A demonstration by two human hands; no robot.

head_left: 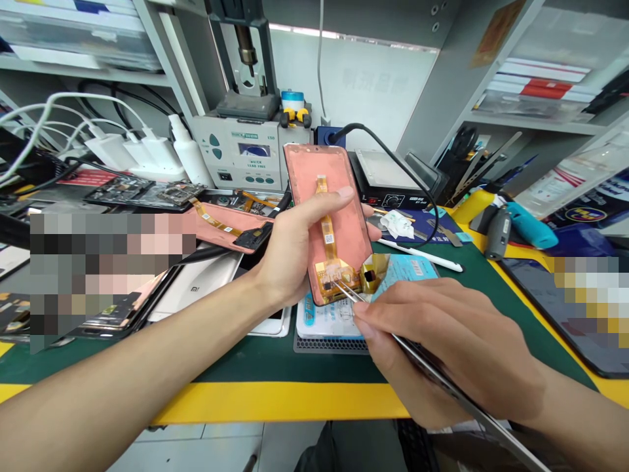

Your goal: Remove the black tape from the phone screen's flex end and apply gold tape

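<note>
A person's left hand (pixel 295 252) holds a phone display panel (pixel 346 226) up in the air above the middle of a green-topped repair counter (pixel 255 360), tilted with its coppery pink back facing the camera. The hand grips it firmly along one long side, with the thumb lying across the back beside an orange ribbon cable (pixel 323 219) and the fingers wrapping behind. At the panel's lower end is a patch of gold foil (pixel 334 275).

The right hand (pixel 442 347) clenches slim metal tweezers (pixel 417 347) like a pen, their closed tips touching the foil patch. Below the panel lies a pale blue card (pixel 405 275).

The panel looks light, thin and stiff, but likely fragile: its glass could crack if flexed, and the ribbon looks soft and easily creased. The safest hold seems to be the long edges, away from the ribbon and foil.

Toward the counter's left edge lies a second pink-backed panel (pixel 230 226) with its own ribbon, beside pixelated areas. A white pen (pixel 417 254) rests right of the middle. Along the back edge stand a soldering station (pixel 236 147), a white bottle (pixel 189 151) and white chargers (pixel 132 151).
</note>
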